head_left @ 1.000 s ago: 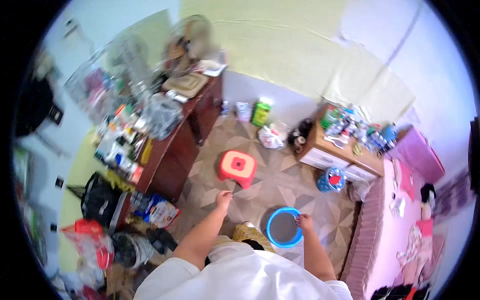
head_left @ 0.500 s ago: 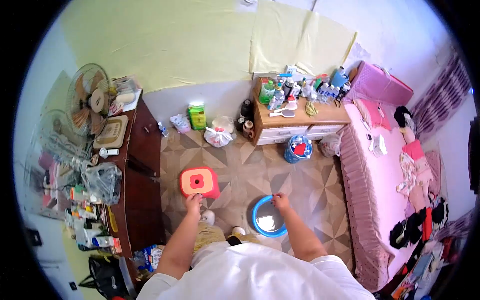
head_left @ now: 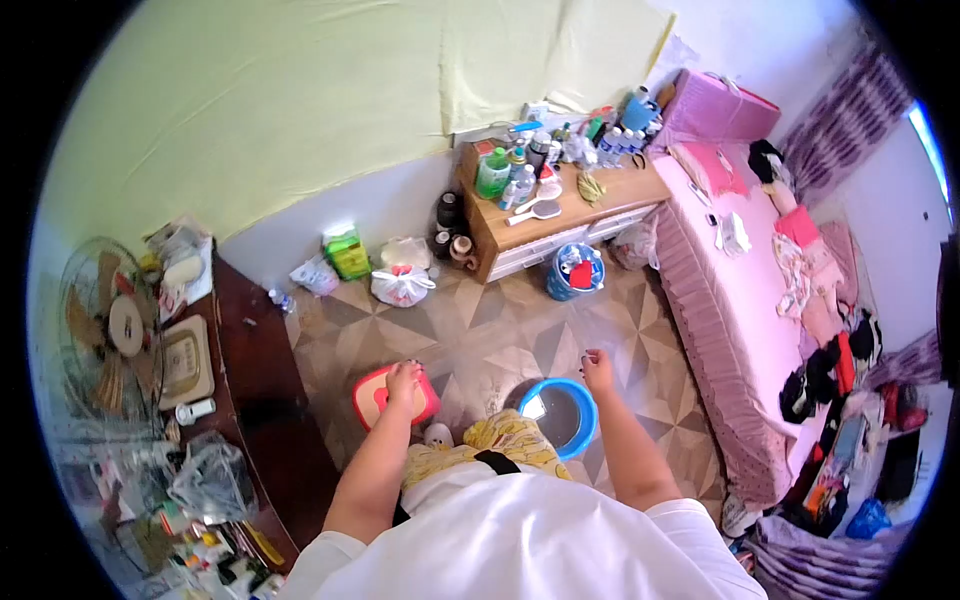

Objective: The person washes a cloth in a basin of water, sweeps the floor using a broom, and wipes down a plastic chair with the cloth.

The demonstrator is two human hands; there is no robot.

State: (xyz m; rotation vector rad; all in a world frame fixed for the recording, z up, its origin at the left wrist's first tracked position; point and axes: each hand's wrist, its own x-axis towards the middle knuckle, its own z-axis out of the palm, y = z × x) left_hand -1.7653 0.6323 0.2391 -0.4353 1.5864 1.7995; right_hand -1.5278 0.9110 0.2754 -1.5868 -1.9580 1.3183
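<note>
My left hand hangs in the air over a red stool with a pale orange top, its fingers slightly apart and nothing visible in them. On the other side, my right hand is raised above the upper right rim of a blue basin, fingers parted, holding nothing that shows. The basin stands on the floor with water in it that reflects light. Yellow patterned trousers and a white shoe show between the stool and the basin.
A wooden cabinet bears bottles and brushes, with a blue bin before it. A pink bed runs along the right. At left are a dark red desk and a fan. Bags stand by the wall.
The view has turned right, so the desk and fan sit lower left. My left hand now covers part of the stool's top right; my right hand is higher beside the basin.
</note>
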